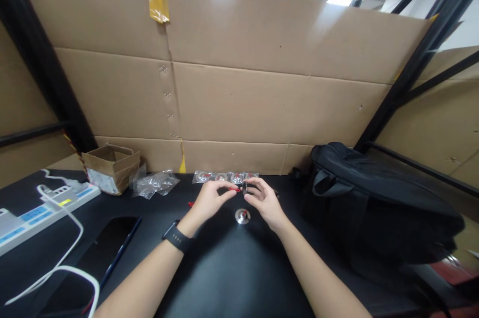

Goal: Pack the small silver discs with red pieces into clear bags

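Observation:
Both hands meet over the black table [224,268]. My left hand [209,199], with a black watch on its wrist, pinches a small red part [235,189]. My right hand [264,200] is closed on a small round metal piece [245,188] held against that red part. A round metal disc with a red centre [242,216] lies on the table just below the hands. Beyond them lies a strip of clear bags [224,176] holding similar discs.
A large black bag [374,198] fills the right side. At the left are a white power strip [45,205] with cable, a small open cardboard box [110,165] and crumpled clear plastic [153,183]. Cardboard sheets [239,83] wall the back.

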The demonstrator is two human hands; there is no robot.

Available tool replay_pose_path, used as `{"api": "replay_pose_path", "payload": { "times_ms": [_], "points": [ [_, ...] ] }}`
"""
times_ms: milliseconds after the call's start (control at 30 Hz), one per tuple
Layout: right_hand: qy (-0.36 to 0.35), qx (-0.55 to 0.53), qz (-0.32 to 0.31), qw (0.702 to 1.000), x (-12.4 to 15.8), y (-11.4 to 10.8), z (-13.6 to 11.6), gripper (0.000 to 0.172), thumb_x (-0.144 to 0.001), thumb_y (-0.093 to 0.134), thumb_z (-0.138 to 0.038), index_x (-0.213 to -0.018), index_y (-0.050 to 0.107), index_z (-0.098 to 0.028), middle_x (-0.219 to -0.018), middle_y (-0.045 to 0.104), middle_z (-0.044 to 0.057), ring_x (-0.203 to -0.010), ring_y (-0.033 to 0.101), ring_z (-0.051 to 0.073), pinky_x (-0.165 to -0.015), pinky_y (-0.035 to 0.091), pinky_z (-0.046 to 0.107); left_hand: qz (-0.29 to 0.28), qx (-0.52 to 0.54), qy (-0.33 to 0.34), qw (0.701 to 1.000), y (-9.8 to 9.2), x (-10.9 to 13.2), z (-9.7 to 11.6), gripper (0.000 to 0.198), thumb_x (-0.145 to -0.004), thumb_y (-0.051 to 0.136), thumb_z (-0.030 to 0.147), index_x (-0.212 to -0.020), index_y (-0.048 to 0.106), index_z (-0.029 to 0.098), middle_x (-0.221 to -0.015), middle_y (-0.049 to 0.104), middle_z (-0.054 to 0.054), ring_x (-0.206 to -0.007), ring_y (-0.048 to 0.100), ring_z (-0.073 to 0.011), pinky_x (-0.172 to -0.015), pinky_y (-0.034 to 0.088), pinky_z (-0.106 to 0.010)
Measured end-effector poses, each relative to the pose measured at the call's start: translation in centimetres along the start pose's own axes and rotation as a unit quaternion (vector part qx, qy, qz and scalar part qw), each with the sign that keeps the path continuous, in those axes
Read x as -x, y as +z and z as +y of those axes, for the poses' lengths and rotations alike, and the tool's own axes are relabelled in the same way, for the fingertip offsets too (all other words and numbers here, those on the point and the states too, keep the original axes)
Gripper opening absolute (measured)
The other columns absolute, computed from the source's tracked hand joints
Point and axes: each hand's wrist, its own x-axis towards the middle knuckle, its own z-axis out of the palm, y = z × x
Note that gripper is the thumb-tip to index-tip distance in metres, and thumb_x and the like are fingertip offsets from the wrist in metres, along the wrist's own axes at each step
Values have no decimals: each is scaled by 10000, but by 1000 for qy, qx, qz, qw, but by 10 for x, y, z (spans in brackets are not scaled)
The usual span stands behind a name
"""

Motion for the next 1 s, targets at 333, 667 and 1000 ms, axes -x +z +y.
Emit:
{"api": "replay_pose_path", "payload": {
  "times_ms": [333,667,1000],
  "points": [
    [12,-78,-17,997,2,3,5,477,-741,829,-234,-1143,575,-272,-1260,589,57,-1051,646,199,-975,519,393,65,-123,60,989,22,9,6,156,-954,569,308,-929,712,250,-1078,670,-42,-1094,605,-219,-979,436,-386],
    [17,-76,-12,997,3,5,4,501,-716,851,-240,-1133,577,-271,-1229,604,52,-1035,647,191,-943,532,362,113,-220,73,966,32,15,10,129,-962,558,293,-945,681,259,-1183,582,-57,-1192,494,-254,-965,351,-424],
    [14,-63,9,998,4,7,1,537,-683,872,-299,-1131,578,-265,-1227,636,80,-1038,674,230,-977,543,445,110,-207,52,971,35,15,9,151,-960,545,335,-954,679,264,-1179,582,-72,-1176,488,-275,-961,360,-444]
  ]
}}
